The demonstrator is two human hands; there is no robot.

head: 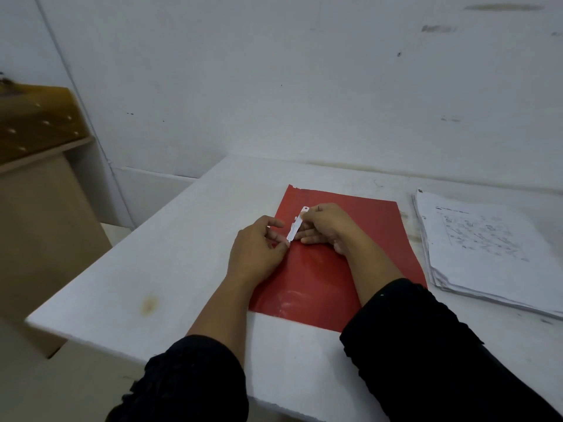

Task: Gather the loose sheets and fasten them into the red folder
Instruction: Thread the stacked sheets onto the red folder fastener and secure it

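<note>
A white table (182,269) stood against a scuffed white wall (304,71), its matte top marked by one yellowish stain (149,304) near the front left edge. Nearest the camera, two black sleeves (426,345) came in from the bottom, both cut off by the frame. One red folder (320,284), flat, glossy and closed as far as could be told, lay on the table in front of the person, its near half partly hidden under the forearms and its far left corner notched. Over the folder's left part the two hands met on one narrow white strip (297,225), a flat fastener piece with a small hole at its far end, tilted up off the folder. The left hand (259,254) pinched the strip's near end with curled fingertips; the right hand (329,226) held its far part between thumb and curled fingers, though how the thumb lay was hard to make out. Just right of the folder, apart from it, sat one loose stack of sheets (487,254), white paper with faint print too blurred to read, its edges fanned and its right side cut off. Far left, a brownish cabinet (45,223) carried a yellow translucent panel (36,117), indistinct.
</note>
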